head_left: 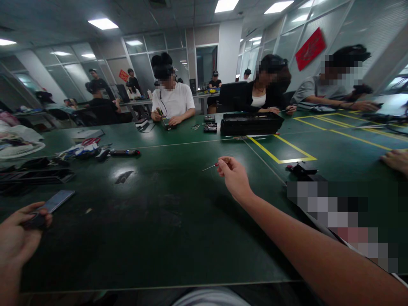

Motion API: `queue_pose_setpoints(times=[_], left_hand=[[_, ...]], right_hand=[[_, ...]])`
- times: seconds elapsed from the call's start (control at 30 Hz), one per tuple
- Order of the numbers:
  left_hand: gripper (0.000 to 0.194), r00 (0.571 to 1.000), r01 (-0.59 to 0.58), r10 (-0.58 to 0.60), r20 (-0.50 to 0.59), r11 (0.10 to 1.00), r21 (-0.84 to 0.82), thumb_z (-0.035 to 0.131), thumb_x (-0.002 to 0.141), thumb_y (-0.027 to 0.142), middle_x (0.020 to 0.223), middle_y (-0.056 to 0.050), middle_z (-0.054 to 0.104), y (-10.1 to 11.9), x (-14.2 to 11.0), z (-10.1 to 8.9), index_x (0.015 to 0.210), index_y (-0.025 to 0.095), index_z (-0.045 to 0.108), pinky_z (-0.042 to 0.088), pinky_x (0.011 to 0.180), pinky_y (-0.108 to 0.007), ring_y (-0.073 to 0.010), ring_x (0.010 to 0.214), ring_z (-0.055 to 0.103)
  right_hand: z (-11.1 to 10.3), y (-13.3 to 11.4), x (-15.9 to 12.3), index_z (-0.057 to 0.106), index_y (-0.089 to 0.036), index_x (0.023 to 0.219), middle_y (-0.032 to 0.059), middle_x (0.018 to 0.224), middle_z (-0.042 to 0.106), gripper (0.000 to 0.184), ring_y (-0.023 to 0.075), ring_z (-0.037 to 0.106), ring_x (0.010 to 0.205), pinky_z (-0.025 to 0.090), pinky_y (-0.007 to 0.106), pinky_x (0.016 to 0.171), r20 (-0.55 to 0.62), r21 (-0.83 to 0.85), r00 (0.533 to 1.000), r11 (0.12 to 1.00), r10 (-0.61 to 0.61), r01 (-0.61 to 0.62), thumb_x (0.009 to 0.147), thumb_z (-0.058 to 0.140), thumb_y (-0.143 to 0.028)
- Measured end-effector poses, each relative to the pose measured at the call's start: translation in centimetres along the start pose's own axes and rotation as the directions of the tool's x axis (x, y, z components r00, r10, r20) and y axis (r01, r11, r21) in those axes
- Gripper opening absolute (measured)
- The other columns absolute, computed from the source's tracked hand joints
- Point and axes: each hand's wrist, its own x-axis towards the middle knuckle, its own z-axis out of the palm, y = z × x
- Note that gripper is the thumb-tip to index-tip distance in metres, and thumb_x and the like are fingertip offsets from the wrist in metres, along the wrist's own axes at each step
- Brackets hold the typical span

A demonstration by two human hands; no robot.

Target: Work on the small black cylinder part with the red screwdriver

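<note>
Both grips closed: right hand (235, 178) pinches thin tool (209, 167) (metal-shafted), left hand (21, 233) curls round flat device (60, 200).

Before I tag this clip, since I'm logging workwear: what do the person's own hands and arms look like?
The right hand has no glove, its forearm no sleeve or watch. The left hand is ungloved; little of the left arm shows.

Left hand (22, 238) low at far left, curled in a grip; right arm (293, 231) extended forward, right hand (235, 177) pinching.
</note>
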Motion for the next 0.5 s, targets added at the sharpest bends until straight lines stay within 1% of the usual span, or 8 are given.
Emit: queue_pose_setpoints(times=[0.07,0.13,0.27,0.33,0.5], left_hand=[[0.034,0.997,0.064,-0.067,-0.032,0.994,-0.087,0.059,0.041,0.008,0.069,-0.003,0.052,-0.05,-0.03,-0.09,0.072,0.021,0.061,0.05,0.047,-0.017,-0.015,0.066,0.049],[0.035,0.994,0.094,-0.099,-0.038,0.988,-0.118,0.058,0.041,0.007,0.069,-0.003,0.054,-0.24,0.05,-0.33,0.072,0.021,0.064,0.051,0.048,-0.016,-0.0147,0.067,0.051],[0.031,0.997,0.07,-0.068,0.023,0.99,-0.124,0.059,0.048,0.012,0.067,-0.001,0.057,-0.63,0.23,-0.86,0.075,0.025,0.066,0.053,0.05,-0.018,-0.0151,0.067,0.052],[0.028,0.998,0.066,-0.064,0.021,0.991,-0.118,0.06,0.05,0.014,0.066,0.0,0.057,-0.55,0.08,-0.86,0.075,0.025,0.066,0.053,0.05,-0.019,-0.0152,0.066,0.052],[0.032,0.999,0.052,-0.053,-0.003,0.995,-0.088,0.062,0.044,0.012,0.062,0.001,0.057,-0.2,-0.41,-0.51,0.074,0.024,0.064,0.051,0.051,-0.02,-0.015,0.065,0.051]], right_hand=[[-0.01,-0.11,-0.03,0.066,-0.019,0.1,0.0011,0.079,0.065,0.026,0.016,0.059,0.07,0.048,0.033,0.068,0.004,-0.001,1.0,1.0,0.005,-0.005,0.09,0.06,-0.043],[-0.05,-0.12,-0.05,0.067,-0.02,0.1,0.0015,0.08,0.066,0.027,0.0165,0.06,0.071,0.049,0.034,0.069,0.007,-0.005,1.0,1.0,0.01,-0.01,0.09,0.06,-0.043],[-0.13,0.05,-0.03,0.067,-0.021,0.1,0.0021,0.082,0.067,0.027,0.017,0.061,0.073,0.049,0.034,0.07,0.005,-0.013,1.0,1.0,0.006,-0.006,0.091,0.06,-0.045],[-0.14,0.14,0.01,0.067,-0.021,0.1,0.0021,0.082,0.067,0.027,0.0171,0.061,0.073,0.049,0.034,0.07,0.005,-0.016,1.0,1.0,0.003,-0.003,0.091,0.06,-0.045],[-0.14,0.12,0.0,0.067,-0.021,0.099,0.0026,0.083,0.068,0.027,0.0173,0.061,0.072,0.048,0.034,0.069,0.0,-0.009,1.0,1.0,0.012,-0.012,0.09,0.061,-0.046]])
